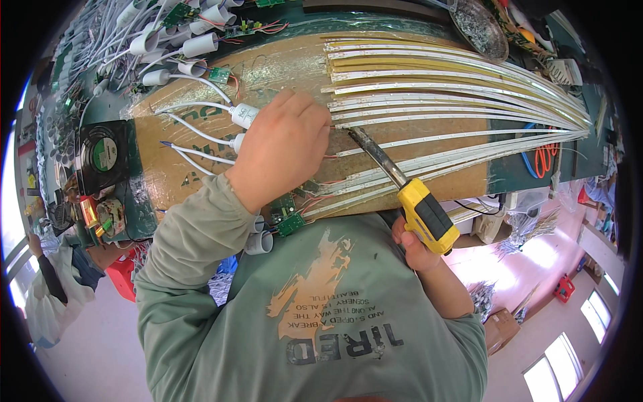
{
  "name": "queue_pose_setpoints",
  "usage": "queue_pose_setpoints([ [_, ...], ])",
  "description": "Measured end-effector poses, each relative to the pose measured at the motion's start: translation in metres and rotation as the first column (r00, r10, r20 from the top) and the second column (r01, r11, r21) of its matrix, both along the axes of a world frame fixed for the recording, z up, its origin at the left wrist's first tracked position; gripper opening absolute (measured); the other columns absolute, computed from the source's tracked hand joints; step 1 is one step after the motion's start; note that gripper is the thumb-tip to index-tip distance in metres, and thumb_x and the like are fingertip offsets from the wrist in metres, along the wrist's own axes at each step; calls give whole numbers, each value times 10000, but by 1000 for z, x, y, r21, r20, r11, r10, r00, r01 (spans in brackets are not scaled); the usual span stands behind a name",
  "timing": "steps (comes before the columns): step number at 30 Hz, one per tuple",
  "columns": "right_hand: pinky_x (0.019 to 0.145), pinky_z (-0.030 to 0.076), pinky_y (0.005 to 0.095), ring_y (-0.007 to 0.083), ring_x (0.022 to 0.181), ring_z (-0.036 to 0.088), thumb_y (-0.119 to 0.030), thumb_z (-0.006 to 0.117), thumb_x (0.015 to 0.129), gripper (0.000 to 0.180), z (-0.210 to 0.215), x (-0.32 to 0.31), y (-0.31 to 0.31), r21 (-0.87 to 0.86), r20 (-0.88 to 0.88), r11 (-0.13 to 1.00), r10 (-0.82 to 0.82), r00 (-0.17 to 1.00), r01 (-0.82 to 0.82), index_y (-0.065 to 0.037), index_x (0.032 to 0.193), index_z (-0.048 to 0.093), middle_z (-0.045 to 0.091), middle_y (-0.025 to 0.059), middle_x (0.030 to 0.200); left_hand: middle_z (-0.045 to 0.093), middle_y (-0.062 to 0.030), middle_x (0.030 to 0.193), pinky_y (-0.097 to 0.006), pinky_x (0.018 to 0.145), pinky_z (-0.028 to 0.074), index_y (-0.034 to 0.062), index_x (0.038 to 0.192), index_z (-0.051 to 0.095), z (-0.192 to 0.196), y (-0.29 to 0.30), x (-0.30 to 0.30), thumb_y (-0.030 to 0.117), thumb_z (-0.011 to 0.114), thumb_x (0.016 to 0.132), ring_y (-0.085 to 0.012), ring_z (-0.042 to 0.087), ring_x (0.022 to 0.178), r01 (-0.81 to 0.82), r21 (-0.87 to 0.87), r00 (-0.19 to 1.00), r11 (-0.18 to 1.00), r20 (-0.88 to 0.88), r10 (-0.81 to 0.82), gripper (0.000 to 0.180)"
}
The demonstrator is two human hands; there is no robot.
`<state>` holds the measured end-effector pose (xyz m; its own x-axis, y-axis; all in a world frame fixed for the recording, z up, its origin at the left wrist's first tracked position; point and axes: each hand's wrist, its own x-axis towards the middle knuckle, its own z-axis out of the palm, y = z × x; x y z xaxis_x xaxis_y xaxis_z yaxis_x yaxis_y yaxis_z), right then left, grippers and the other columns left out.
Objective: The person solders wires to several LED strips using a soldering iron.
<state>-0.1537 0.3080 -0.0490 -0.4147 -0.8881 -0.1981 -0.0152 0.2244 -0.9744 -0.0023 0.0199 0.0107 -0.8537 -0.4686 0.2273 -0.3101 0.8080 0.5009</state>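
Note:
A soldering iron (429,214) with a yellow and black handle is in my right hand (416,249), fingers wrapped round the handle. Its dark tip lies at the left end of a thin white LED strip (415,139), close to the fingers of my left hand (284,141). That left hand is closed, back upward, over the cardboard; what its fingers pinch is hidden. A white cylindrical cap with a cable (244,115) rests beside its knuckles. Below the left wrist, a green circuit board (288,222) with thin red wires sits at the table's near edge.
More LED strips (429,87) fan across the cardboard sheet (281,57) to the right. White caps and cables (199,45) pile up at the far left. A black fan (104,155) stands at the left, a dark metal pan (481,30) at the far right, orange-handled scissors (546,161) at the right.

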Motion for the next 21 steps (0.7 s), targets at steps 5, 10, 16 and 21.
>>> queue_pose_setpoints([
  [5, 638, 484, 366, 284, 724, 626, -191, 713, 834, 125, 2, 0, -2, -14, -87, 999, 45, 995, -46, -71, 854, 684, 638, 65, 771, 601, -107, 879, -412, 783, 483, 39, 858, 641, 1, 0, -1, 58, 656, 821, -323, 579, 874, -8, 8, 1000, 1000, 16, 8, 44],
  [10, 656, 496, 367, 290, 739, 634, -209, 718, 840, 137, 5, 3, -7, -34, -39, 999, 7, 999, -8, -76, 844, 688, 646, 67, 795, 595, -110, 865, -411, 763, 483, 37, 838, 637, 3, 1, -3, 55, 660, 805, -324, 572, 854, 7, -30, 998, 1000, 59, -5, 44],
  [16, 650, 495, 362, 273, 734, 638, -203, 726, 838, 151, 0, 3, -5, -6, -58, 1000, 29, 998, -29, -69, 898, 688, 651, 66, 802, 590, -114, 860, -407, 765, 484, 29, 837, 633, 0, 1, -4, 53, 659, 798, -324, 569, 850, 28, -48, 997, 998, 68, -24, 52],
  [21, 644, 490, 361, 259, 729, 635, -175, 732, 823, 189, -1, 3, -5, -17, 12, 1000, 7, 1000, -7, -62, 965, 680, 654, 62, 807, 584, -115, 856, -407, 761, 481, 29, 840, 628, 1, 2, -4, 53, 657, 799, -324, 565, 843, 30, -60, 997, 998, 74, -25, 56],
])
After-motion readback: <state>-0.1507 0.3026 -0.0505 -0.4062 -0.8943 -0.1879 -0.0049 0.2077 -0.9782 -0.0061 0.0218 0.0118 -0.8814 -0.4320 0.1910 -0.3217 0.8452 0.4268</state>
